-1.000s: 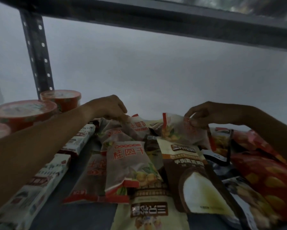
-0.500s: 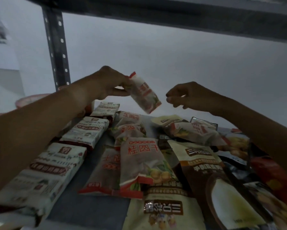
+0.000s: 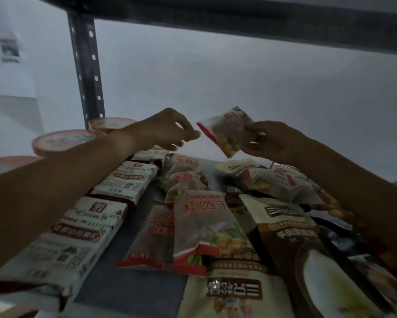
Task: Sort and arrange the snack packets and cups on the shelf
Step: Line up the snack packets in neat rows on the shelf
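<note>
My right hand [image 3: 271, 141] holds a small clear snack packet with a red edge [image 3: 227, 131] up above the shelf. Just left of the packet, my left hand [image 3: 167, 131] hovers with loosely curled fingers and holds nothing. Below them lie several similar red-lettered packets [image 3: 202, 216] in a loose pile, with white packets [image 3: 128, 182] lined along the left. Orange-rimmed cups [image 3: 62, 141] stand at the back left, partly hidden by my left arm.
Brown and cream pouches [image 3: 291, 228] and red bags overlap at the right under my right arm. A perforated metal upright [image 3: 85, 65] rises at the back left. The upper shelf [image 3: 239, 17] hangs close overhead. Grey shelf surface [image 3: 133, 292] shows at the front.
The small packet passed from my left hand to my right hand. My left hand let go and now sits empty beside it. The view shifted, bringing the cups back into sight.
</note>
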